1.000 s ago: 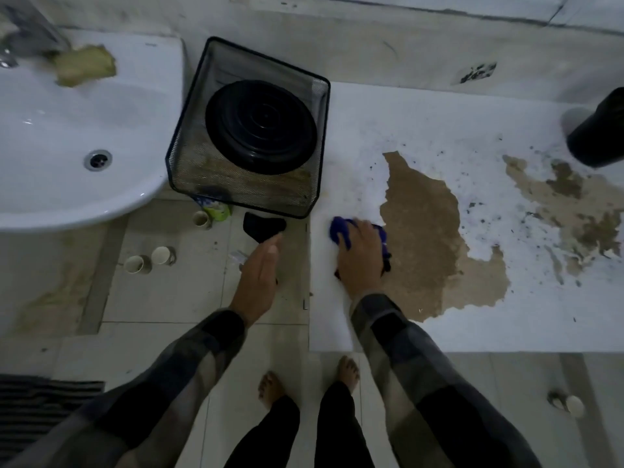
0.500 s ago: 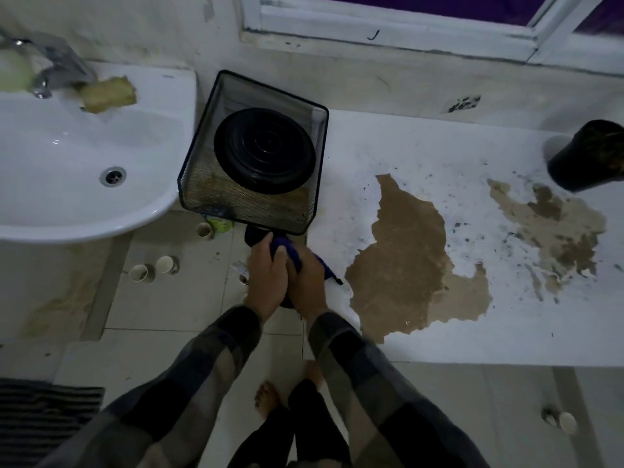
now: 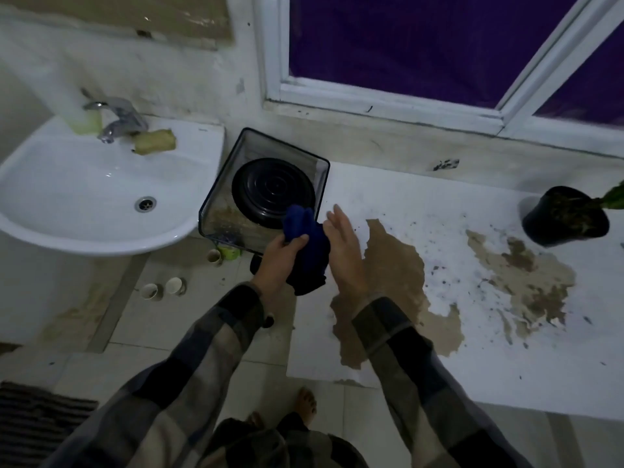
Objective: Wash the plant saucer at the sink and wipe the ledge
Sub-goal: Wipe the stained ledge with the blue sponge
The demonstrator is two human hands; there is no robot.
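Your left hand [image 3: 282,256] grips the cloth [image 3: 309,255], right hand [image 3: 344,248] flat and empty; squeezed here, it could drip onto the saucer [image 3: 270,187].

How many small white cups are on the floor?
3 cups: two side by side below the sink, one beside the green item under the mesh basket. More may be hidden.
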